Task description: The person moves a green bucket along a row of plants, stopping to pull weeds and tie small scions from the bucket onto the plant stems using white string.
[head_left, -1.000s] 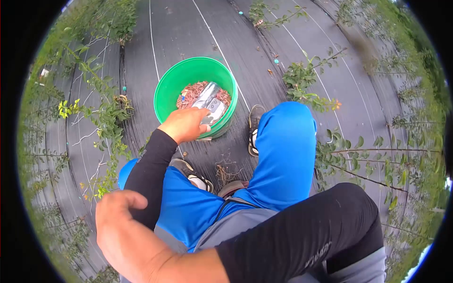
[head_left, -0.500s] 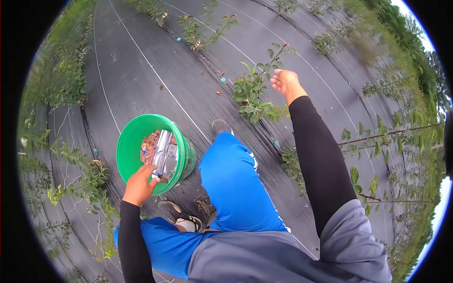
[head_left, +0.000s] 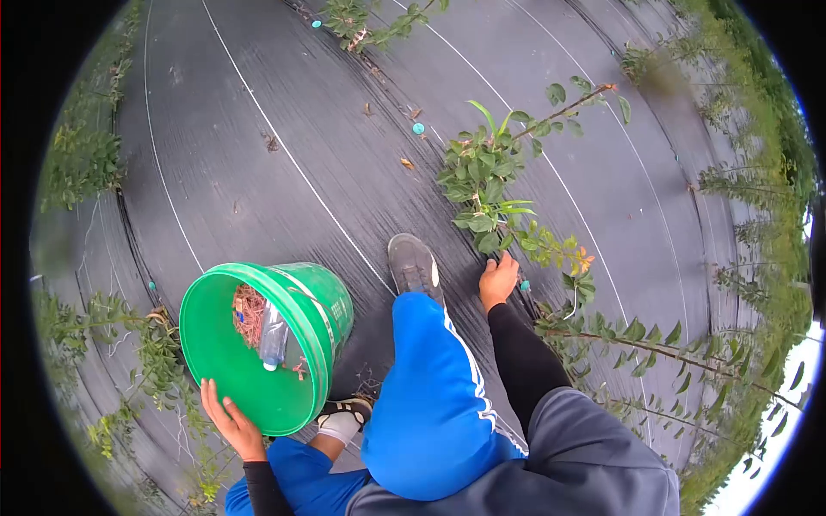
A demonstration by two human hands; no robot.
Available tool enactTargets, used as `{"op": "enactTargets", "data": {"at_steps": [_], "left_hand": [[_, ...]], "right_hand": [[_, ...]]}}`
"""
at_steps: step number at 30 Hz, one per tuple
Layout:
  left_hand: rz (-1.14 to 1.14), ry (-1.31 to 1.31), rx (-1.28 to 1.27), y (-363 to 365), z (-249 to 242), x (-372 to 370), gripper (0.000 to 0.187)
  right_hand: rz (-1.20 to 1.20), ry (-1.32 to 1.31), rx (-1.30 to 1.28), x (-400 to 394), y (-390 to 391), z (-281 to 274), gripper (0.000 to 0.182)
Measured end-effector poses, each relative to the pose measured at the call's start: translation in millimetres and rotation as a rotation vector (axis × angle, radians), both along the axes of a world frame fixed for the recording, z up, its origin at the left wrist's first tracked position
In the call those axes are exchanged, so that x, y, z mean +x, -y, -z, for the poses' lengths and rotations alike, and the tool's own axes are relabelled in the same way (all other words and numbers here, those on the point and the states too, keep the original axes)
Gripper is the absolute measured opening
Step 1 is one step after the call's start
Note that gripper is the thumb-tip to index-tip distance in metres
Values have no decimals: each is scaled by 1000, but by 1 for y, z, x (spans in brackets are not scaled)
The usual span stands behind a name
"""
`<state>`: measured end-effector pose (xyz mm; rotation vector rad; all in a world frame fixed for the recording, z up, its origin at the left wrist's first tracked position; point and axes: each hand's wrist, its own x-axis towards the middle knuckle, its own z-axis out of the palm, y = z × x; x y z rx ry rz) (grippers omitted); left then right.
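Note:
A green bucket (head_left: 249, 404) is tilted with its mouth toward me. Inside lie reddish-brown shreds or twigs (head_left: 249, 314) and a clear plastic bottle (head_left: 274, 335) with a white cap. My left hand (head_left: 232, 426) holds the bucket's near rim, its fingers laid over the edge. At the base of a small leafy plant (head_left: 482, 176) is my right hand (head_left: 497, 282), its fingertips close to the lowest leaves. Leaves and the angle partly hide those fingers, so I cannot make out anything in them.
Black ground cloth (head_left: 284, 103) with white lines runs under everything. More plants (head_left: 357, 21) stand in rows, and a long leafy branch (head_left: 654, 344) reaches in at the right. Teal discs (head_left: 418, 128) dot the row. My shoe (head_left: 415, 262) is between bucket and plant.
My right hand has come down from beside the plant's upper branch to its base. My left hand has moved from the things inside the bucket to its rim, and the bucket tilts more. The phone no longer shows.

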<state>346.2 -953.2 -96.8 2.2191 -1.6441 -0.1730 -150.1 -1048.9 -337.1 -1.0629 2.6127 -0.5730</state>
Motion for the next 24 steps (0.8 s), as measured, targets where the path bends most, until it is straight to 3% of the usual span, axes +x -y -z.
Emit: {"op": "enactTargets", "data": {"at_steps": [2,4,6,8,9,12,13,14,15,16,17,19,22,23,24], "left_hand": [[-13,12,-16,5,2,-2,37],[-26,39,-28,10,5,-2,38],[-4,52,-17,10,5,-1,39],[19,71,20,10,7,2,39],[37,79,37,9,8,4,40],[34,48,60,10,8,5,40],[20,50,71,8,8,5,40],[18,48,63,8,10,8,40],[17,46,56,8,12,9,40],[3,43,64,7,12,10,40],[2,47,65,7,11,10,40],[-7,46,64,9,12,8,40],[-6,41,68,9,12,8,40],[0,51,69,8,12,10,40],[7,60,66,8,13,11,41]], "right_hand": [[-57,-225,65,-20,16,17,41],[-148,-104,75,-37,39,30,49],[-292,-89,-115,-47,57,50,44],[-453,-390,-311,-51,76,76,44],[-457,-378,-305,-51,80,80,44],[-628,-134,-387,-40,93,68,44],[-449,532,-493,-40,101,75,40],[-467,988,-634,-48,106,98,37],[-375,1612,-802,-57,110,122,34],[-231,2067,-854,-65,114,146,32],[-316,1620,-808,-66,117,148,34],[-394,1174,-740,-68,120,145,36],[108,2044,-941,-70,115,132,33],[111,2044,-937,-66,114,127,33],[98,1849,-916,-62,115,122,31]]}}
